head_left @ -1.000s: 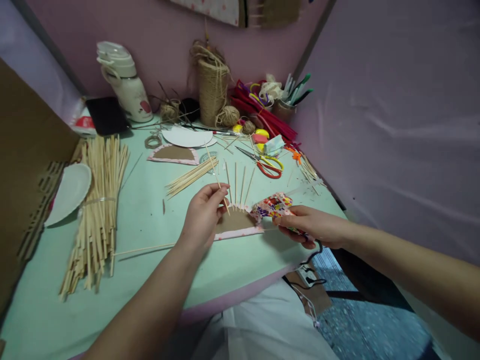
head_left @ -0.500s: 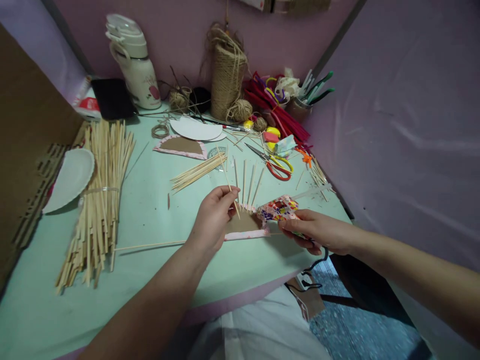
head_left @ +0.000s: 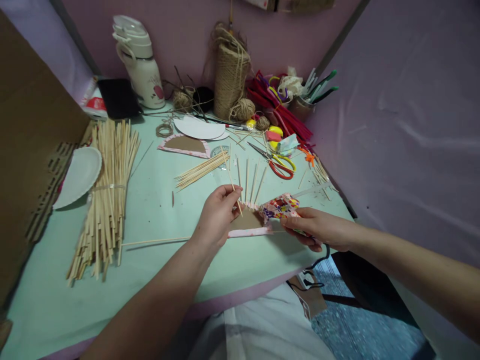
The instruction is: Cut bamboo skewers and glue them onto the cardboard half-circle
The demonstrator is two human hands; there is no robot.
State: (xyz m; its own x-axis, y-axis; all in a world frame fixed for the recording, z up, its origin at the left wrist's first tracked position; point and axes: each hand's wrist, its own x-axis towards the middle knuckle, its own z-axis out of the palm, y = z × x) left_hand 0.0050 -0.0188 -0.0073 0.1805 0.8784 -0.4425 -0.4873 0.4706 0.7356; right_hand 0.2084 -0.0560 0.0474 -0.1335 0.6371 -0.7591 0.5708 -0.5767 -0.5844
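Note:
My left hand point(head_left: 216, 216) pinches a thin wooden skewer point(head_left: 231, 179) and holds it against a brown cardboard half-disc point(head_left: 250, 222) with a pink edge. Several other skewers point(head_left: 250, 175) stand out of that half-disc like fan ribs. My right hand point(head_left: 315, 227) grips a strip of floral fabric point(head_left: 279, 206) that lies over the half-disc's right end. Both hands rest near the front edge of the mint-green table point(head_left: 157, 220).
A big bundle of sticks point(head_left: 107, 185) and a white paper plate point(head_left: 78, 175) lie at left. A loose skewer pile point(head_left: 198, 170), a second half-disc point(head_left: 183, 145), scissors point(head_left: 275, 162), twine spools point(head_left: 230, 75), a jug point(head_left: 140, 62) and pipe cleaners point(head_left: 277, 107) crowd the back.
The view has shifted a little, so everything sits slightly higher and to the right. Both hands keep their grips on the skewer and the fabric.

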